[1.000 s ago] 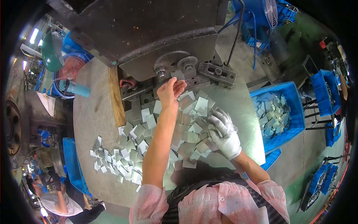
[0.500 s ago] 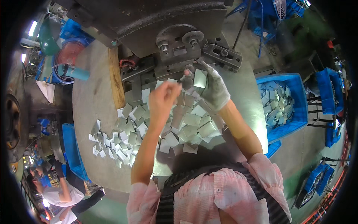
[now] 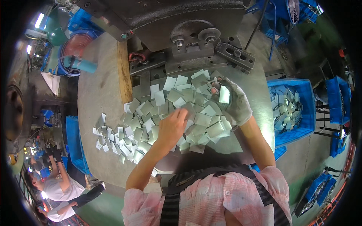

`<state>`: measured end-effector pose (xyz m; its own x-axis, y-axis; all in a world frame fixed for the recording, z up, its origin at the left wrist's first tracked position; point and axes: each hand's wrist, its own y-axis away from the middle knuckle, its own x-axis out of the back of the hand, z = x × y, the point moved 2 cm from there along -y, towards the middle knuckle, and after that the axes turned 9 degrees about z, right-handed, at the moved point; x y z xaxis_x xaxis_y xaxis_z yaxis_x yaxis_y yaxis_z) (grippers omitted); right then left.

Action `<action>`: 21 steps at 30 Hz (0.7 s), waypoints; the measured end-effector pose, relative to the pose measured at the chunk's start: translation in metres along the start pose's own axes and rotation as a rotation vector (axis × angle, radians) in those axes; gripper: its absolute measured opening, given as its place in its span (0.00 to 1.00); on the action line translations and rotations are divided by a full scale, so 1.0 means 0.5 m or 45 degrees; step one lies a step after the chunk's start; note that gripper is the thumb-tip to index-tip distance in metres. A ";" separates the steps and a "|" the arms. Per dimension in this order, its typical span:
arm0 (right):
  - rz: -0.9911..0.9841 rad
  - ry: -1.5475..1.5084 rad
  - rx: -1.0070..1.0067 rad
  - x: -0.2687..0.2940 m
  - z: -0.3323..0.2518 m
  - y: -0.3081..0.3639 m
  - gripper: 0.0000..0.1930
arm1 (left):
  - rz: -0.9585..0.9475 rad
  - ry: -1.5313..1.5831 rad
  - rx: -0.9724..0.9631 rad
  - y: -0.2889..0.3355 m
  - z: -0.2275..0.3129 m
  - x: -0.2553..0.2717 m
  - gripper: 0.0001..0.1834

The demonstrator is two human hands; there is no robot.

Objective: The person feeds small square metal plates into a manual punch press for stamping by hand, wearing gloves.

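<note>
A heap of small flat metal plates lies on the worktable in front of me. My gloved right hand is closed around one shiny metal plate, resting in its palm and fingers above the heap's right side. The fingertips of that glove look worn and dark. Over the middle of the heap is my bare left hand, its fingers pinched at a grey plate. The fingers partly cover that plate's edge.
Behind the heap stands a dark press with a bolted clamp. A wooden strip lies left of it. A blue bin of plates stands at the right. A co-worker sits at the lower left.
My left hand has come down from beside my right hand to the heap's middle. My right hand has drawn back from the press, still holding its plate. The view has shifted.
</note>
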<state>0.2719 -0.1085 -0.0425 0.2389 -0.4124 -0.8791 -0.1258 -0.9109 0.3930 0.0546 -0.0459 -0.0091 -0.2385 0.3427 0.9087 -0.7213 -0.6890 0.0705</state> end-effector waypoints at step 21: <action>0.091 0.107 0.018 0.000 0.001 0.015 0.14 | 0.218 -0.019 -0.170 -0.072 -0.032 0.047 0.19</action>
<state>0.2704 -0.1153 -0.0400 0.3087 -0.4765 -0.8232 -0.1585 -0.8791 0.4495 0.0644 -0.0027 0.0031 -0.3561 0.2179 0.9087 -0.7509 -0.6455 -0.1394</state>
